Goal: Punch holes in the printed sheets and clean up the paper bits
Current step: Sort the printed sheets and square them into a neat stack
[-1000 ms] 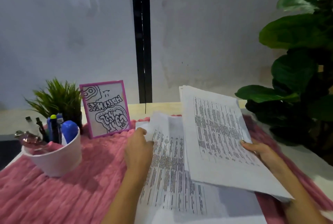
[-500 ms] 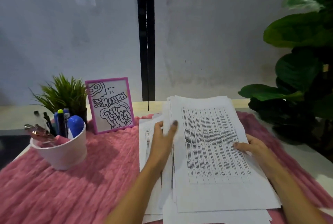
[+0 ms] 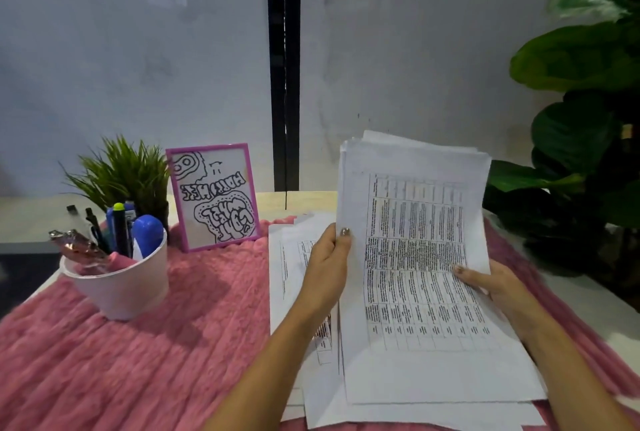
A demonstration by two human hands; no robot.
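Observation:
A thick stack of printed sheets with tables of text is lifted at its far end above the pink cloth. My left hand grips its left edge, thumb on top. My right hand holds the right edge, thumb on the printed face. More printed sheets lie flat underneath and to the left. No hole punch shows in this view.
A white cup of pens and markers stands at the left on the pink fuzzy cloth. Behind it are a small green plant and a pink-framed drawing. A large leafy plant fills the right side.
The stack went from tilted in my right hand to squared between both hands. My left hand left the lower sheets and took the stack's left edge, and the far end rose.

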